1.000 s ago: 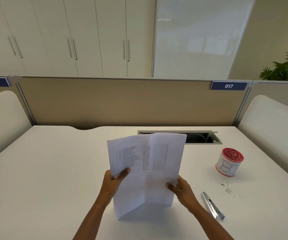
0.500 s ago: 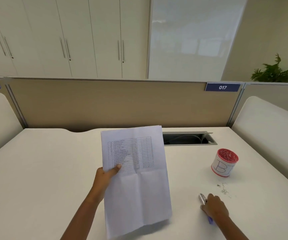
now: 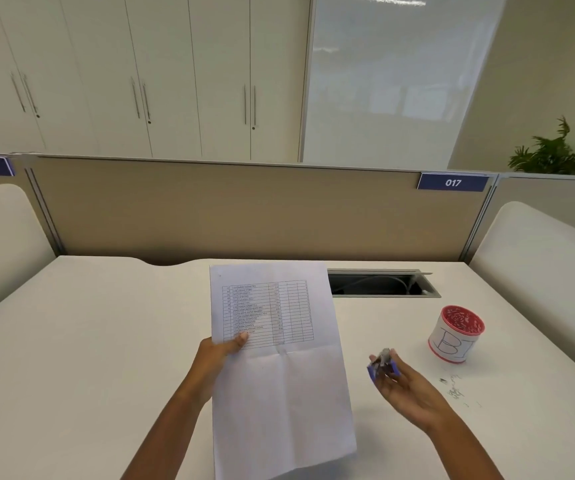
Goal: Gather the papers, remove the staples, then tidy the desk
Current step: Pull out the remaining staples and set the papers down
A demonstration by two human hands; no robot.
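Observation:
My left hand [image 3: 215, 355] holds a white paper sheaf [image 3: 279, 372] with a printed table by its left edge, upright over the middle of the white desk [image 3: 88, 341]. To its right my right hand [image 3: 403, 382] is lifted above the desk and grips a metal staple remover with a purple handle [image 3: 383, 363], its tip pointing up and away. A few loose staples [image 3: 454, 388] lie on the desk beyond the right hand.
A red-rimmed round bin marked "BIN" [image 3: 455, 334] stands at the right, with small bits inside. An open cable slot [image 3: 383, 284] is cut in the desk behind the paper. A beige partition [image 3: 244, 209] closes the back, white side panels flank the desk.
My right hand let go of the paper, reached down to the staple remover lying on the desk and lifted it. The left hand now holds the paper alone.

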